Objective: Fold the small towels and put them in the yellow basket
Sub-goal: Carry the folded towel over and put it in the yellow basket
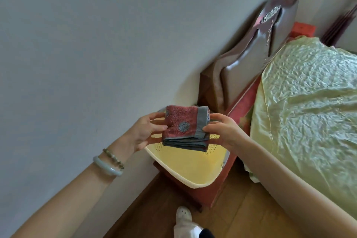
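Note:
A small folded towel [184, 127], red with grey dots and a grey border, hangs in the air just above the yellow basket [190, 167]. My left hand [145, 131] grips its left edge and my right hand [222, 130] pinches its right edge. The towel is folded into a thick square with several layers showing at its near side. The basket is perforated, open at the top, and the part of its inside that I see holds nothing. It stands on a low red-brown stand [197, 195] between the wall and the bed.
A bed with a pale green cover [309, 112] fills the right side. Its dark wooden headboard [257, 60] leans by the grey wall [87, 63]. Wooden floor [241, 218] lies below, with my white-slippered foot [183, 216] near the stand.

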Motion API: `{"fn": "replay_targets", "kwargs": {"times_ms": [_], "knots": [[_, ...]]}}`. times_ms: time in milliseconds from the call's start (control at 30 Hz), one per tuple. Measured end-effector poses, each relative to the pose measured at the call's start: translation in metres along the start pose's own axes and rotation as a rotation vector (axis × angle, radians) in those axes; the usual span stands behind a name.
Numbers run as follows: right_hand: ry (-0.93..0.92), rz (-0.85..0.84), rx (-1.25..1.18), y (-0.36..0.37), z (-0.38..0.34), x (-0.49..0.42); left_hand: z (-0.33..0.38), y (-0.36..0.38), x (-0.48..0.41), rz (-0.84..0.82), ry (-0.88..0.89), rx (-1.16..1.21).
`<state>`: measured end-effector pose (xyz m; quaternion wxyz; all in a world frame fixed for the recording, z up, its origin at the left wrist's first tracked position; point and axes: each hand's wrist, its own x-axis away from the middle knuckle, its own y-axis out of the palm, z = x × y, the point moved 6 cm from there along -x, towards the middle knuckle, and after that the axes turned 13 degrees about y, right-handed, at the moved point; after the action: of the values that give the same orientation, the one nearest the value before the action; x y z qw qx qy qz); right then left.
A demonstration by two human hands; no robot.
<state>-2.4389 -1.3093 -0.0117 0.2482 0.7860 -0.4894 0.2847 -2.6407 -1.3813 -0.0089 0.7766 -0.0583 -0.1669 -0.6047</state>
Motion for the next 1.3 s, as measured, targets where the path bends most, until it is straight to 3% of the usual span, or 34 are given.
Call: {"fn": "replay_targets", "kwargs": {"times_ms": [233,500,800,1100,1300], "knots": [[0.072,0.029,-0.047,-0.002,0.004,-0.047,-0.017,-0.013,-0.063,-0.081,-0.082,-0.038],[0.247,0.106,-0.106,0.0,0.06,-0.103,-0.072,-0.027,-0.113,-0.211,-0.282,-0.129],[0.472,0.292,-0.216,-0.007,0.149,-0.195,-0.185,-0.02,-0.191,-0.315,-0.415,-0.501],[0.576,0.446,-0.095,-0.025,0.236,-0.282,-0.307,-0.026,-0.237,-0.337,-0.607,-0.475],[0.662,0.479,-0.131,-0.021,0.284,-0.318,-0.35,-0.032,-0.257,-0.323,-0.593,-0.533]]}}
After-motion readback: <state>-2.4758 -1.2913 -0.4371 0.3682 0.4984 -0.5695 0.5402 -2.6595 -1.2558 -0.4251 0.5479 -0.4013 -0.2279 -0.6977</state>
